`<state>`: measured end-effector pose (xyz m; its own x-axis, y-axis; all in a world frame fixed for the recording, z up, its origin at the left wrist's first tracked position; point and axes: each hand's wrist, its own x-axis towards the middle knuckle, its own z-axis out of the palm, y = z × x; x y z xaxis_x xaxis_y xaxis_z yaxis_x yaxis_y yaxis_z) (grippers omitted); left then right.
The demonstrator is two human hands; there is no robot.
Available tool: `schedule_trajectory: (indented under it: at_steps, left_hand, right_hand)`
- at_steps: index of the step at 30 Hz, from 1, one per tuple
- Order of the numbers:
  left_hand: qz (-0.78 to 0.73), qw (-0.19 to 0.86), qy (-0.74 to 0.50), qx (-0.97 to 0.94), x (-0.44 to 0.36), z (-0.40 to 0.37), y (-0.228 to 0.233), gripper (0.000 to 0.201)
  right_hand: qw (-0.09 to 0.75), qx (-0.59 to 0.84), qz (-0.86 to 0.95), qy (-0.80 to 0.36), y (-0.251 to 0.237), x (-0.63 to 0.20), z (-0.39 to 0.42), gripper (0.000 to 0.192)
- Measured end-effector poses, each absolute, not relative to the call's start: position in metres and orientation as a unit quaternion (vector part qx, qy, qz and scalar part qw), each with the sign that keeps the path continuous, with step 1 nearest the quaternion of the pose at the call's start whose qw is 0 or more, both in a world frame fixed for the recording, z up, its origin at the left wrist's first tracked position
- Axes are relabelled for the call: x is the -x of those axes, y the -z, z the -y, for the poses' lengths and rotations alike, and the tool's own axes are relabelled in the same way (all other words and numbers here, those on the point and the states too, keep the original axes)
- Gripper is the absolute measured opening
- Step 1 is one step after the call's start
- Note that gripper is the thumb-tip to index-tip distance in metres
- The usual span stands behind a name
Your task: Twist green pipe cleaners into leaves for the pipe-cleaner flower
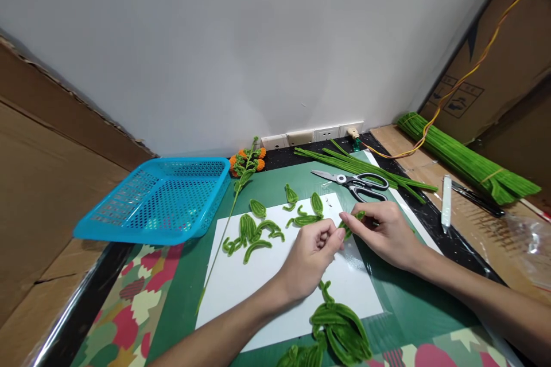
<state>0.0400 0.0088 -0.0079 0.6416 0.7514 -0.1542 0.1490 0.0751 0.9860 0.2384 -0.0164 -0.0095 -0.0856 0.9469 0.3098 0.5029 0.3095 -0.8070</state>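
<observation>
A small green pipe-cleaner leaf (348,228) is partly visible between my two hands above the right side of the white sheet (275,287). My right hand (385,235) grips it with thumb and fingers. Close beside it, my left hand (312,255) is curled with thumb and forefinger pinched at the leaf's near end; the fingers hide the exact grip. Several finished-looking pipe-cleaner leaves (247,228) and curled pieces lie on the sheet's far half. Nearer to me is a larger cluster of green leaves (344,327).
Scissors (350,180) and loose green pipe cleaners (331,157) lie behind my hands. A blue basket (172,235) stands left, near an orange-flowered stem (245,172). At right are a pipe-cleaner bundle (465,155), a white-handled tool (446,203) and a hanging cable (465,77).
</observation>
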Motion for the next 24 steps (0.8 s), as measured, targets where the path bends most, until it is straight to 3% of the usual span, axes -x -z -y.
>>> schedule_trajectory:
  at_steps: [5,12,18,24]
  left_hand:
    - [-0.348,0.661,-0.238,-0.621,-0.0395,-0.0089,0.0101,0.043]
    - [-0.364,0.586,-0.249,-0.68,-0.0409,-0.0073,0.0085,0.047]
    - [-0.363,0.638,-0.258,-0.628,-0.0404,-0.0078,0.0115,0.046]
    - [-0.368,0.612,-0.303,-0.631,-0.0401,-0.0088,0.0056,0.038]
  right_hand:
    - [0.408,0.512,0.677,-0.336,0.0122,-0.2379,0.0153,0.054]
    - [0.392,0.485,0.741,-0.249,0.0163,-0.2324,0.0218,0.051]
    - [0.408,0.503,0.714,-0.267,0.0132,-0.2338,0.0197,0.054]
    - [0.424,0.511,0.675,-0.321,0.0162,-0.2342,0.0182,0.055]
